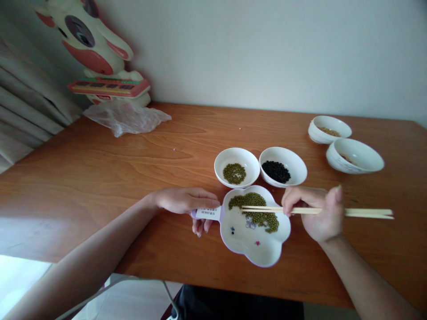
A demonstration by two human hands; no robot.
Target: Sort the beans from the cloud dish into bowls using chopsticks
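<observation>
My left hand [187, 202] grips the labelled handle of a white flower-shaped dish [247, 246] with a purple rim. Green mung beans [256, 204] lie across the dish's far side, and one dark bean [232, 233] sits apart near its left. In my right hand [316, 211] is a pair of wooden chopsticks [267, 209], their tips over the dish at the edge of the beans. Just beyond the dish stand a white bowl of mung beans [237, 154] and a white bowl of black beans [296, 168], side by side.
Two more white bowls, a farther bowl [320, 133] with tan grains and a nearer bowl [353, 166], stand at the back right of the wooden table [160, 160]. A clear plastic bag [126, 118] lies at the back left before a cow-shaped toy keyboard [110, 86].
</observation>
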